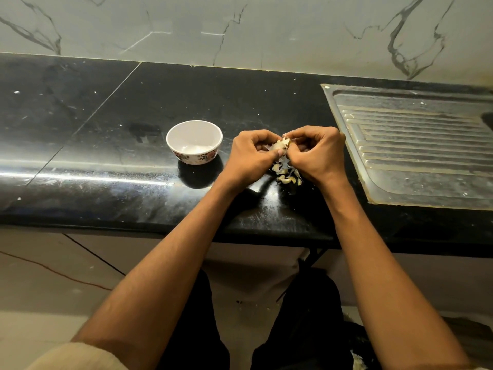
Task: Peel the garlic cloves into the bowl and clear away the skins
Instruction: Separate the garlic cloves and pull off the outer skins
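Both hands, left hand (250,153) and right hand (317,153), pinch one garlic clove (282,145) just right of the bowl (194,142); curled fingers hide most of it. Skins (286,174) lie beneath.

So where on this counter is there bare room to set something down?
Left of the bowl the black counter lies bare to the frame edge; also behind the bowl, up to the wall. Crowded: beneath both hands, where garlic skins pile beside the sink drainboard.
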`<state>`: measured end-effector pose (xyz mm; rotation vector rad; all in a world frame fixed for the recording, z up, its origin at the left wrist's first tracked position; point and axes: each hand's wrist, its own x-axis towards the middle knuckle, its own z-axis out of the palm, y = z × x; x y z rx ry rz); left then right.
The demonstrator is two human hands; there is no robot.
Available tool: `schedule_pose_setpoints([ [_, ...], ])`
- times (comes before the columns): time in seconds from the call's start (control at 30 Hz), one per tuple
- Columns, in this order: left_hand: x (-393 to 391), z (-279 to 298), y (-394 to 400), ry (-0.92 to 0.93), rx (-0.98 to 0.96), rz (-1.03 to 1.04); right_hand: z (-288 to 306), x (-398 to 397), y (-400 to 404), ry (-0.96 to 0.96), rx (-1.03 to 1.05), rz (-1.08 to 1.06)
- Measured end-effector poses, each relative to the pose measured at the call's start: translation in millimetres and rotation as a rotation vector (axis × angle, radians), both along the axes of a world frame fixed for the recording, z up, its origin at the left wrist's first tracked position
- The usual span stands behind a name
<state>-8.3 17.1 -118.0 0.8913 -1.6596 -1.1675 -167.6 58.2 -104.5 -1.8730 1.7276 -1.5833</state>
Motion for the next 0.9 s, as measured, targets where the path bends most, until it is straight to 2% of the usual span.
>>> schedule_pose_setpoints([
  [0.37, -0.3, -2.6, -1.8, -0.014, -0.006, 0.005, 1.8, 1.7, 1.7, 0.02, 0.007, -0.048],
  [0.9, 0.1, -3.8, -3.4, -0.067, -0.011, -0.001, -0.2, 0.6, -2.6, -0.103, 0.125, -0.044],
])
